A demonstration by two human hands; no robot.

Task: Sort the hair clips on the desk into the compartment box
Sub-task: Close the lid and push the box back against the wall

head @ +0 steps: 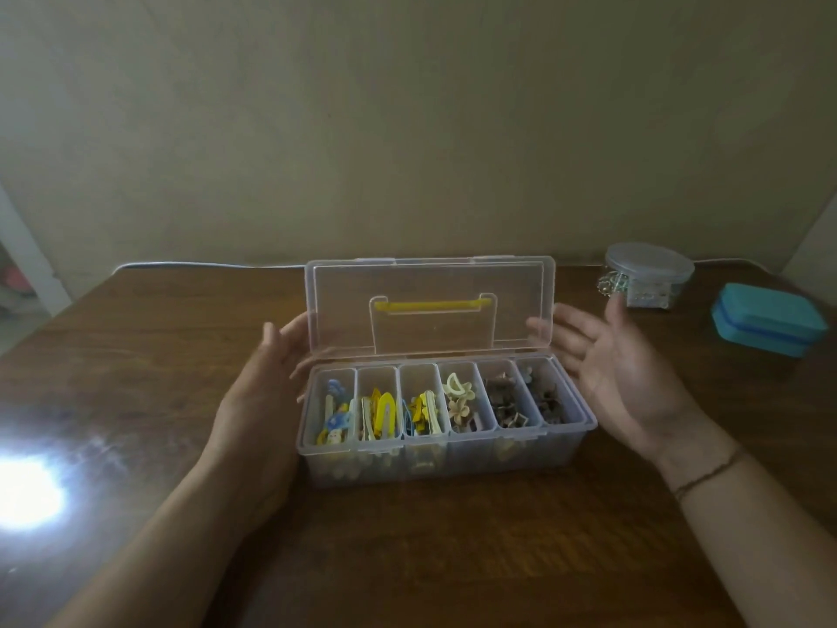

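Hair clips [385,412] fill a clear plastic compartment box [446,455] that sits at the middle of a dark wooden desk [136,355], its long axis running left to right across the view. Six narrow compartments lie side by side: blue and yellow clips at the left, yellow snap clips next, cream flower claws near the middle, small brown clips in the two at the right. No loose clips show on the desk, so the sorting looks finished or nearly so. The box's transparent lid [430,305], with a yellow handle [432,305], stands open and nearly upright along the far edge. The left hand [271,378] is just beside the box's left end, fingers relaxed near the lid's left edge; whether it touches is unclear. The right hand [607,355] hovers apart from the right end, palm up, fingers spread, holding nothing. Both hands flank the lid about equally, so closing it would likely swing it toward the viewer. Bare desk lies in front and to the left, where a bright glare [27,491] shines. At far right stand a round clear tub [647,276] and a teal case [767,319].
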